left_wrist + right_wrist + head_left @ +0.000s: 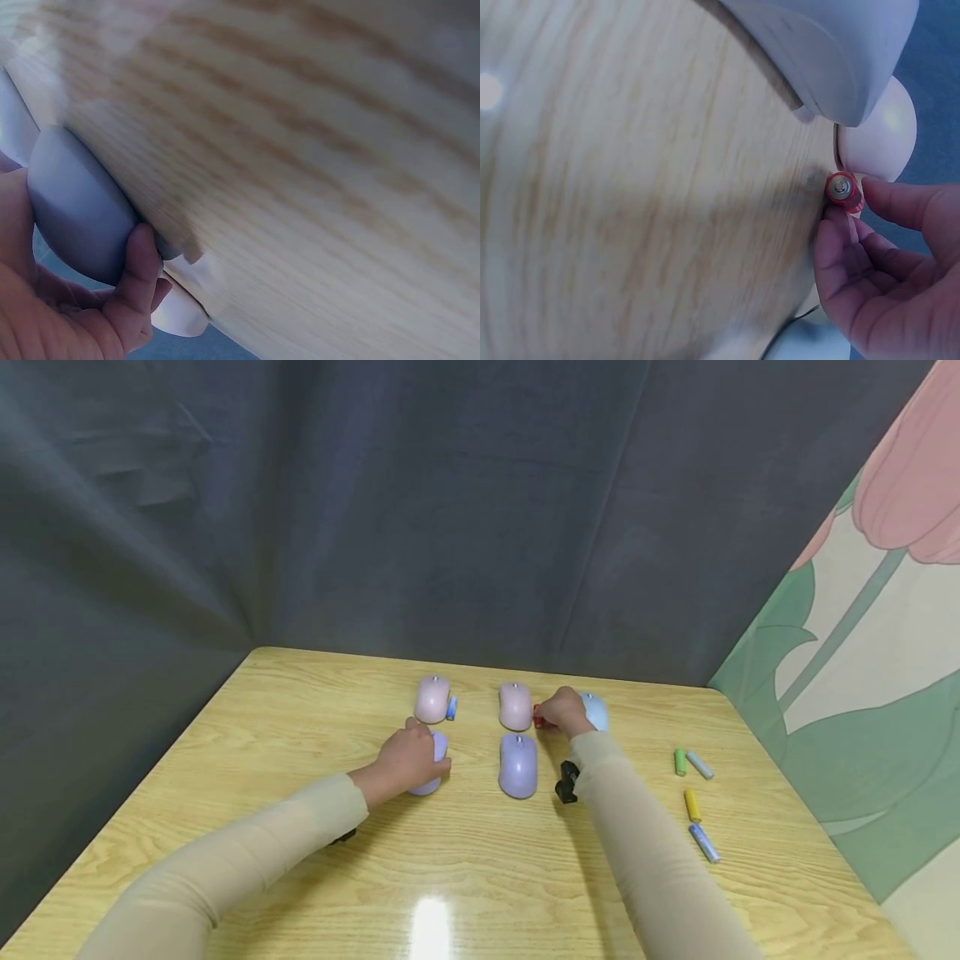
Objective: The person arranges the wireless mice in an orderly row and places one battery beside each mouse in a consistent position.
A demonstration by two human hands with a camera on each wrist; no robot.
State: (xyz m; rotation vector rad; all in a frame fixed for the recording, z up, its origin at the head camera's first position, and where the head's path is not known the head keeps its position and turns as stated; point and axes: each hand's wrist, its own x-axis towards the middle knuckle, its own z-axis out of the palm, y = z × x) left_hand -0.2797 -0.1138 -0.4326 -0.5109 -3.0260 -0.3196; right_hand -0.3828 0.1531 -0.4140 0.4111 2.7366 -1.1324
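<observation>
The left hand [407,758] grips a purple mouse [427,787] at the front left of a group of mice; in the left wrist view its fingers curl round the mouse's [79,206] sides. The right hand [564,710] pinches a red battery [537,717] between thumb and fingers, just right of a pink mouse [515,707]. In the right wrist view the red battery [843,189] shows its end, with a pale mouse [879,135] close by. A light blue mouse [595,711], partly hidden, lies right of that hand.
A second purple mouse [518,766] lies between the arms. At the back left sit another pink mouse [432,699] and a blue battery [452,708]. Green [679,762], pale blue [700,765], yellow [692,805] and blue [704,842] batteries lie at the right. A dark curtain [450,527] hangs behind.
</observation>
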